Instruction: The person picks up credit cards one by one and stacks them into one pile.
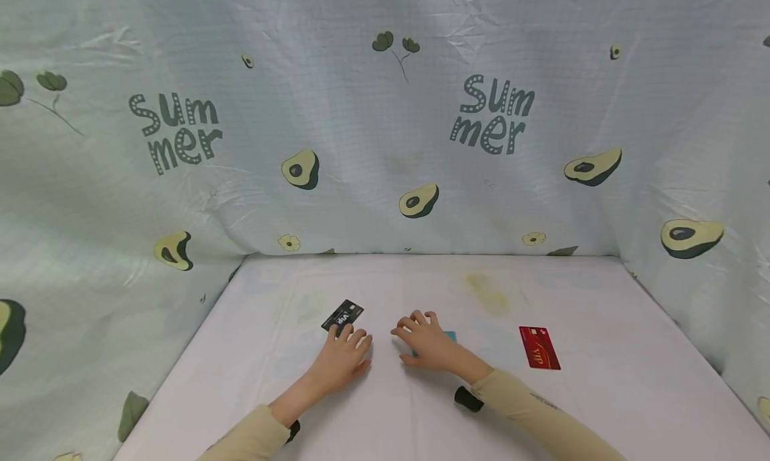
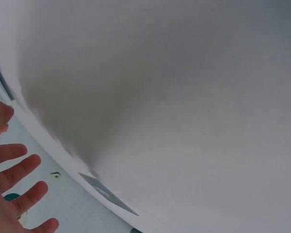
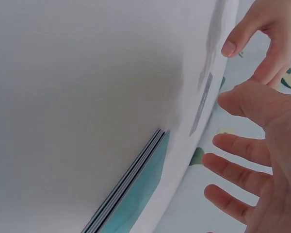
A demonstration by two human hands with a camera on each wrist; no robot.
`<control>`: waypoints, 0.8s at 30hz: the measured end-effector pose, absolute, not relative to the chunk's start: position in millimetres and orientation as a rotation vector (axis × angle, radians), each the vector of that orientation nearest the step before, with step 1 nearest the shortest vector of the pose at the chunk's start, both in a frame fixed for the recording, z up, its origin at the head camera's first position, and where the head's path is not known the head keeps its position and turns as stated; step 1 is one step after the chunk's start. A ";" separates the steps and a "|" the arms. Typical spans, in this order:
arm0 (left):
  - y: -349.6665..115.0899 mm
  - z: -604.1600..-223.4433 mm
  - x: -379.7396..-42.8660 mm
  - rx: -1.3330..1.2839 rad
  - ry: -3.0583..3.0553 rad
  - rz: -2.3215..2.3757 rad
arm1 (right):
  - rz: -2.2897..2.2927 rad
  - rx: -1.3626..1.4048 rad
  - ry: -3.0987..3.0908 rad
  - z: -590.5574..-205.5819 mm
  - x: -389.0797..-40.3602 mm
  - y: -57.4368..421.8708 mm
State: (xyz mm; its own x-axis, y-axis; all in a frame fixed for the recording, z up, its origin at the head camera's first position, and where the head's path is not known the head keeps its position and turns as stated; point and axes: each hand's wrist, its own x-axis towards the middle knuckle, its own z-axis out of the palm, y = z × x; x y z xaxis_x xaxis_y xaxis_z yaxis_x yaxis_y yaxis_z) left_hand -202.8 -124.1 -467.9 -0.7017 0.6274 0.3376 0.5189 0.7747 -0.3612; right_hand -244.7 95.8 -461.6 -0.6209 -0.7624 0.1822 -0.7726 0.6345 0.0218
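Observation:
My left hand (image 1: 340,362) is over the white table with its fingers spread and nothing between them. Its fingertips reach the near edge of a black VIP card (image 1: 345,312) in the head view. My right hand (image 1: 430,344), fingers apart and loosely bent, is above a small stack of cards with a blue-teal top card (image 3: 140,189). From the head, that stack is mostly hidden under the right hand, with only a blue corner (image 1: 452,335) showing. In the right wrist view, a gap shows between the fingers and the stack.
To the right of the right hand, a red VIP card (image 1: 539,347) lies flat on the table (image 1: 385,421). A pale cloth (image 1: 361,113) printed with avocados and "summer" hangs behind and along both sides. A black wrist piece (image 1: 468,399) shows under the right forearm.

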 end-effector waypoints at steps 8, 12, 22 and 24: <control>-145.5 -471.5 -209.3 -0.704 -2.577 0.252 | 0.002 1.244 -2.667 -454.7 -254.6 70.5; -154.4 -475.5 -215.2 -0.636 -2.553 0.241 | -0.039 1.227 -2.667 -452.7 -262.8 61.2; -170.0 -480.5 -229.4 -0.526 -2.501 0.224 | -0.103 1.190 -2.718 -454.7 -282.0 40.9; -171.3 -480.8 -231.2 -0.496 -2.521 0.236 | -0.087 1.190 -2.727 -455.6 -284.8 36.0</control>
